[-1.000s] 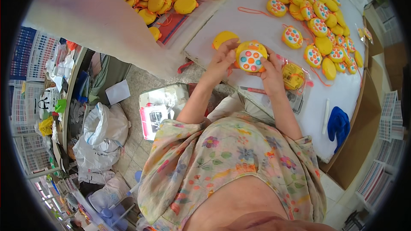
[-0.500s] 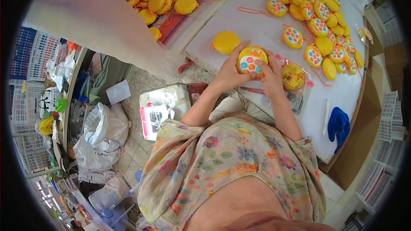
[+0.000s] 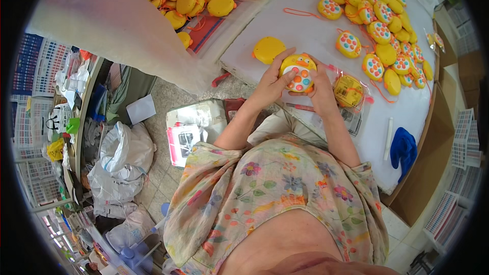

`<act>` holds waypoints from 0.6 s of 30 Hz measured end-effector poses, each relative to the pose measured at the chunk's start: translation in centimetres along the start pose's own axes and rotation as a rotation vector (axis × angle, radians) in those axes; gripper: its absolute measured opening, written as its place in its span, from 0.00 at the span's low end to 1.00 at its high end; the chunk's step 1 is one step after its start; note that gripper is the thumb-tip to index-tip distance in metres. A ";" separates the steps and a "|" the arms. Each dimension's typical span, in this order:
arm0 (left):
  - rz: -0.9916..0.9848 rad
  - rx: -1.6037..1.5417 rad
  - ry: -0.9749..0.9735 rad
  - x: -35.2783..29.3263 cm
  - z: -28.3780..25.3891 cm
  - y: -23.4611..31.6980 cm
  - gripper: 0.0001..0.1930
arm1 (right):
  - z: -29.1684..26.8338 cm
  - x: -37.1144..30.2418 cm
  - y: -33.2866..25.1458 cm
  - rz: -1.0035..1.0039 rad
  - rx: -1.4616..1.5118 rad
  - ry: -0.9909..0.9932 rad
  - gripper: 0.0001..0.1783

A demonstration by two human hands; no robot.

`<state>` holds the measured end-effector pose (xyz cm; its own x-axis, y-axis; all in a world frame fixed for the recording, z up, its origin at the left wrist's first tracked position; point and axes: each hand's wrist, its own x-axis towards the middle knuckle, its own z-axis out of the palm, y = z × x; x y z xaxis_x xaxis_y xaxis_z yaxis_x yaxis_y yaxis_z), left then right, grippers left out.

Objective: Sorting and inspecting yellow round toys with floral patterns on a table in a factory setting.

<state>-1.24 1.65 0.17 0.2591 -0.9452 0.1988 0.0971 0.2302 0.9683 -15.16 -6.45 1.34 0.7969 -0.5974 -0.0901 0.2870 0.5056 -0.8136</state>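
Between my two hands, just over the table's near edge, is a yellow chick-shaped pop toy (image 3: 299, 74) with a white belly of coloured bubbles facing up. My left hand (image 3: 273, 82) grips its left side, the thumb lying on the bubbles. On the other side my right hand (image 3: 320, 89) holds the right edge, its thumb near the belly. Another yellow toy (image 3: 269, 50) lies face down on the table beyond my left hand. Right of my right hand is a yellow toy in a clear bag (image 3: 349, 91).
A large pile of yellow toys (image 3: 379, 31) covers the far right of the white table (image 3: 285, 25). More toys (image 3: 220, 6) lie at the far left by a plastic sheet (image 3: 117, 30). A blue cloth-like item (image 3: 403, 150) and a white stick (image 3: 388, 138) sit at right.
The toy has turned a little in my hands. My left thumb has moved up onto the bubbles, and my right thumb has drawn back toward the toy's right edge.
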 end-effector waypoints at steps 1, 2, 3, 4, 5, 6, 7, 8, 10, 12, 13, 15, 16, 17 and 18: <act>0.000 -0.010 -0.007 0.0 -0.1 0.0 0.29 | 0.1 0.0 0.1 0.001 0.000 0.000 0.25; 0.000 -0.010 -0.006 0.0 -0.1 0.1 0.29 | 0.2 0.1 0.2 -0.006 -0.063 0.029 0.25; -0.036 -0.038 -0.014 -0.1 -0.1 0.3 0.32 | 0.2 0.1 0.2 -0.012 -0.126 0.059 0.24; -0.072 -0.065 -0.021 -0.1 -0.1 0.5 0.34 | 0.3 0.1 0.2 -0.011 -0.126 0.057 0.24; -0.072 -0.064 -0.020 -0.2 0.1 0.8 0.34 | 0.3 0.0 0.2 -0.023 -0.136 0.079 0.24; -0.072 -0.115 -0.047 -0.3 0.2 1.2 0.40 | 0.4 0.0 0.2 -0.035 -0.147 0.100 0.23; -0.072 -0.167 -0.077 -0.4 0.3 1.3 0.45 | 0.2 0.1 0.4 -0.036 -0.147 0.102 0.23; -0.072 -0.167 -0.078 -0.4 0.1 0.9 0.45 | -0.1 0.4 0.9 -0.088 -0.145 0.133 0.21; 0.066 0.179 -0.096 -0.2 -0.4 -0.2 0.52 | -0.4 0.6 1.2 -0.139 -0.144 0.166 0.20; 0.147 0.397 -0.063 -0.2 -0.6 0.0 0.49 | -0.8 0.6 1.1 0.164 -0.025 0.295 0.19; 0.227 0.617 -0.027 -0.1 -0.6 0.3 0.46 | -1.3 0.5 1.2 0.163 -0.024 0.296 0.19; 0.199 0.616 -0.021 -0.1 -0.7 0.7 0.39 | -2.4 0.4 1.7 0.336 0.024 0.052 0.29; 0.170 0.618 -0.010 -0.2 -0.8 0.7 0.32 | -2.3 0.3 1.7 0.337 0.023 0.051 0.29; 0.170 0.618 -0.008 -0.3 -0.8 0.7 0.32 | -2.2 0.2 1.7 0.377 -0.013 0.005 0.32; 0.078 0.497 0.109 -0.4 -0.6 0.6 0.26 | -2.1 0.1 1.6 0.417 -0.050 -0.040 0.36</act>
<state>-0.68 2.28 0.55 0.3488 -0.8939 0.2815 -0.3877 0.1359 0.9117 -15.75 -6.97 -1.21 0.8599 -0.3227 -0.3956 -0.0895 0.6676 -0.7392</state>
